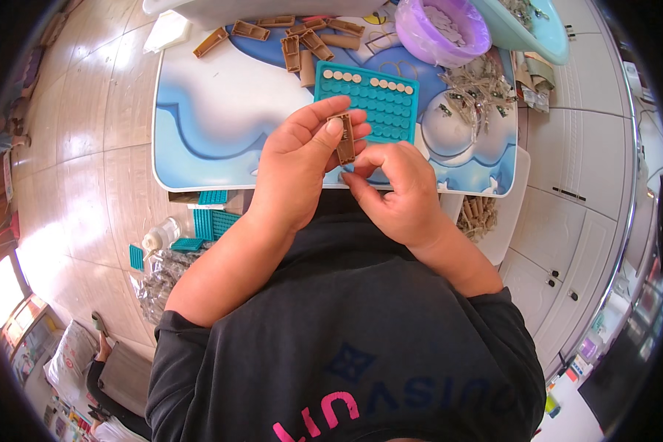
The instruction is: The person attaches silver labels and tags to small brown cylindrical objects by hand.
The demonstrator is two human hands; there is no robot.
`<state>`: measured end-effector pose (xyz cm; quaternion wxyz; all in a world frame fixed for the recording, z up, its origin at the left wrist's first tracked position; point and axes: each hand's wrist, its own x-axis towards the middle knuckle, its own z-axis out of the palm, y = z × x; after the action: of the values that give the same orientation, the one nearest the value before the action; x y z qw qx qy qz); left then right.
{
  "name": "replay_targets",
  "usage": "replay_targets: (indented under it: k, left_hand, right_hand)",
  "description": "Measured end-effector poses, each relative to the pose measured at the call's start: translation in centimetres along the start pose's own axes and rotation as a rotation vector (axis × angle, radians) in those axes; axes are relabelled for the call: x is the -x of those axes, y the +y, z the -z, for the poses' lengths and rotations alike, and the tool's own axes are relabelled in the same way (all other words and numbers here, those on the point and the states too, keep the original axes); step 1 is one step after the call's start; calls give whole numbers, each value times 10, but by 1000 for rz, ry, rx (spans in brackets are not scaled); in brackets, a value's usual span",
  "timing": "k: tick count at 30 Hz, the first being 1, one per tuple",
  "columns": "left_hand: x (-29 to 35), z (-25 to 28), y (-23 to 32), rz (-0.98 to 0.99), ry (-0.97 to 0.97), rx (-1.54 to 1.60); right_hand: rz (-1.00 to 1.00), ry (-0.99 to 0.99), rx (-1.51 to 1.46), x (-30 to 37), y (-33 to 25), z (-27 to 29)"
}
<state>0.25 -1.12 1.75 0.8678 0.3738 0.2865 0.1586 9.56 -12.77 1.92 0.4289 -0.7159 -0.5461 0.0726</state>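
Observation:
My left hand (298,151) is closed around a small brown plastic casing (344,140), with the thumb pressed on its upper end. The casing's hollow side faces up, and some small parts inside are too small to name. Just below its lower end, my right hand (401,184) has thumb and index finger curled together in a pinch. Whatever those fingertips hold, if anything, is hidden. Behind both hands lies a teal tray (390,118) of round sockets, with several white discs (342,76) along its far row.
Several brown casings (316,46) lie at the table's far side. A purple basin (449,33) holds white pieces; wired parts (482,85) lie to its front right. A pale blue basin (545,37) stands at the far right. Bagged brown pieces (478,215) sit below right, teal trays (213,221) below left.

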Motion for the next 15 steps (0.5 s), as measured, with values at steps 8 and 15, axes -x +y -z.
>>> replay_targets:
  k: [8, 15]
  left_hand:
    - [1, 1, 2, -7, 8, 13]
    - [1, 1, 4, 4, 14, 3]
  right_hand:
    - [-249, 11, -328, 5, 1, -4]
    - [-119, -28, -295, 4, 7, -6]
